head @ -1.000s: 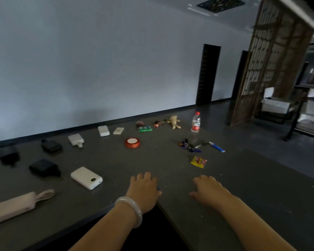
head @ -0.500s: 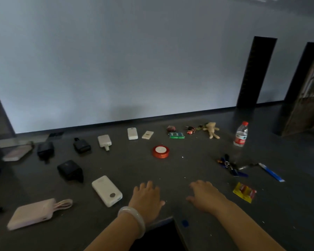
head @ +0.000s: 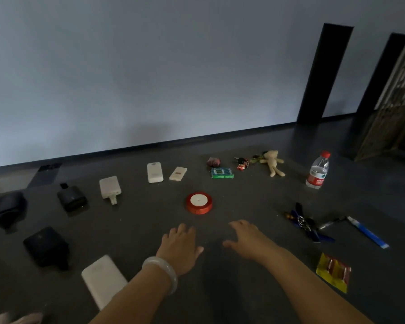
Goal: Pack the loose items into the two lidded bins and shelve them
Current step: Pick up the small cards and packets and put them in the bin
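Note:
Loose items lie spread over a dark table (head: 138, 220). My left hand (head: 179, 249), with a pale bangle on the wrist, and my right hand (head: 246, 237) hover palm down over the table's middle, fingers apart, holding nothing. Just beyond them sits a red ribbon roll (head: 199, 203). A white power bank (head: 103, 279) lies beside my left forearm. Further left are black pouches (head: 46, 246) and a white charger (head: 110, 188). To the right lie a water bottle (head: 318, 170), a plush toy (head: 272, 162), keys (head: 304, 224), a blue pen (head: 367, 232) and a yellow packet (head: 333, 272). No bin is in view.
A pale wall (head: 150, 66) rises behind the table. Two dark doorways (head: 324, 73) and a wooden lattice screen (head: 398, 108) stand at the right. Small white boxes (head: 154, 173), a green box (head: 222, 173) and small trinkets (head: 242, 163) lie near the far edge.
The view has swung left and down toward the table. Both hands have slid forward from the near edge toward the red ribbon roll, still holding nothing.

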`<state>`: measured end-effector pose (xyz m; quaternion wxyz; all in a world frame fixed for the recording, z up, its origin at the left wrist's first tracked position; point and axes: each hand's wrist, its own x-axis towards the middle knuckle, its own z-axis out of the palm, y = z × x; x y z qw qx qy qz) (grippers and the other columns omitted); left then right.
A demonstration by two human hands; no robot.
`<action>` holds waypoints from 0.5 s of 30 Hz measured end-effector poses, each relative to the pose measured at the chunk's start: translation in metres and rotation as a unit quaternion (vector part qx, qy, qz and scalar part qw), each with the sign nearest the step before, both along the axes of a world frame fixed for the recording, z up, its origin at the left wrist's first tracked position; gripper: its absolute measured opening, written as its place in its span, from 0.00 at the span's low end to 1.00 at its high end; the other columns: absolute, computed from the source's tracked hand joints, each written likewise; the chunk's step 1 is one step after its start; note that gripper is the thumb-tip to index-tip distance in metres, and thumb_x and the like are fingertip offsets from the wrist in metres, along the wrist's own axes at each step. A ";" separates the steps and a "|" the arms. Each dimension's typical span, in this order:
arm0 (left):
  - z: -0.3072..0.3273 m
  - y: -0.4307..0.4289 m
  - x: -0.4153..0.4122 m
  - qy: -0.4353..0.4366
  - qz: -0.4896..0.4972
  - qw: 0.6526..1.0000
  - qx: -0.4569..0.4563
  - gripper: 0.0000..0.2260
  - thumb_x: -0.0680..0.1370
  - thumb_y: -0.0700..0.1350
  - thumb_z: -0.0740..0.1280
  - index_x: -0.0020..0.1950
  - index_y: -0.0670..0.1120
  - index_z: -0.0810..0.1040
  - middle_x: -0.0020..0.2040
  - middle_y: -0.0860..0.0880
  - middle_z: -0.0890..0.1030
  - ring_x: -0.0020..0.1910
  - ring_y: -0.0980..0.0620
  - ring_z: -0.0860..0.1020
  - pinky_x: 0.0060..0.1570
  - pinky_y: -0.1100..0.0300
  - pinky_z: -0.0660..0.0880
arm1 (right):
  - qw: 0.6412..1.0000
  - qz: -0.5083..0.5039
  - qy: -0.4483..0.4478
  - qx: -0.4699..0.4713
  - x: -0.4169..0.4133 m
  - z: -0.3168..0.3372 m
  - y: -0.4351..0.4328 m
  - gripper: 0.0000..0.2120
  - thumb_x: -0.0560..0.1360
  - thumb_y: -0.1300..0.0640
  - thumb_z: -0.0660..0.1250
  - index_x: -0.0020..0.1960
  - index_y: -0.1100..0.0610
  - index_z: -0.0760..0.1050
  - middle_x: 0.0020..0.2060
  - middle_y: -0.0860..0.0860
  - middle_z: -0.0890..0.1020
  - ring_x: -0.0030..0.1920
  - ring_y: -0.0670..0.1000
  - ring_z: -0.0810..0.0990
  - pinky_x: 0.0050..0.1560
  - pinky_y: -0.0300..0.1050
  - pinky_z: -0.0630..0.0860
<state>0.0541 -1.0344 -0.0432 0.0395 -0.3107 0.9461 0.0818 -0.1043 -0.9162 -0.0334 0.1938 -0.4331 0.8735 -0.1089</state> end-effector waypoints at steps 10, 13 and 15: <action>-0.016 -0.141 -0.069 0.037 0.022 0.998 0.050 0.26 0.81 0.57 0.59 0.76 0.49 0.59 0.72 0.47 0.64 0.70 0.47 0.66 0.67 0.51 0.68 | 0.999 -0.046 -0.026 -0.006 -0.078 -0.024 -0.103 0.37 0.75 0.42 0.67 0.78 0.50 0.53 0.76 0.53 0.56 0.76 0.55 0.56 0.72 0.50 0.58; -0.024 -0.177 -0.095 0.053 0.047 0.995 0.071 0.25 0.82 0.55 0.58 0.77 0.50 0.58 0.72 0.47 0.64 0.70 0.47 0.67 0.67 0.51 0.69 | 0.998 -0.054 -0.039 -0.012 -0.107 -0.033 -0.135 0.38 0.75 0.43 0.67 0.78 0.50 0.53 0.76 0.53 0.56 0.75 0.55 0.56 0.72 0.50 0.58; -0.031 -0.199 -0.113 0.056 0.058 0.994 0.078 0.25 0.82 0.54 0.57 0.77 0.49 0.57 0.72 0.46 0.64 0.70 0.47 0.67 0.66 0.50 0.69 | 0.997 -0.057 -0.050 -0.022 -0.128 -0.039 -0.157 0.38 0.75 0.44 0.68 0.78 0.50 0.52 0.77 0.52 0.55 0.76 0.56 0.56 0.73 0.51 0.58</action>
